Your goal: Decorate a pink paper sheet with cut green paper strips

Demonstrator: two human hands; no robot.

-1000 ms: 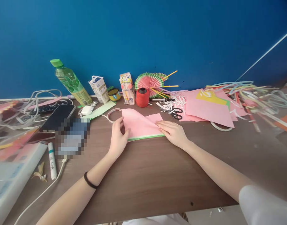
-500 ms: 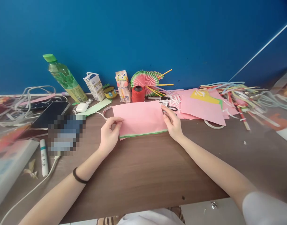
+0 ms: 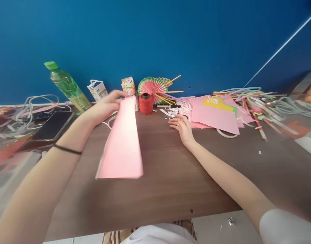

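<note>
My left hand [image 3: 111, 105] pinches a sheet of pink paper [image 3: 122, 145] by its top edge. The sheet hangs upright above the desk, curved, with its lower edge toward me. My right hand [image 3: 182, 130] lies low over the desk with its fingers stretched out, beside shredded white paper strips [image 3: 186, 107]. Partly under those fingers is a small dark-handled tool, mostly covered; in the earlier picture its black loop shows. To the right of this hand lies a stack of pink paper [image 3: 213, 117] with a yellow and green piece [image 3: 219, 103] on it.
Along the blue wall stand a green bottle [image 3: 69, 86], a milk carton [image 3: 98, 89], a red thread spool [image 3: 145, 104] and a pink-green paper fan [image 3: 152, 87]. A phone [image 3: 54, 125] and white cables [image 3: 30, 108] lie left. Coloured sticks and strips [image 3: 262, 101] crowd the right.
My left hand has lifted the pink paper off the desk and swung it left and upright. My right hand has let go of it and lowered beside the white strips.
</note>
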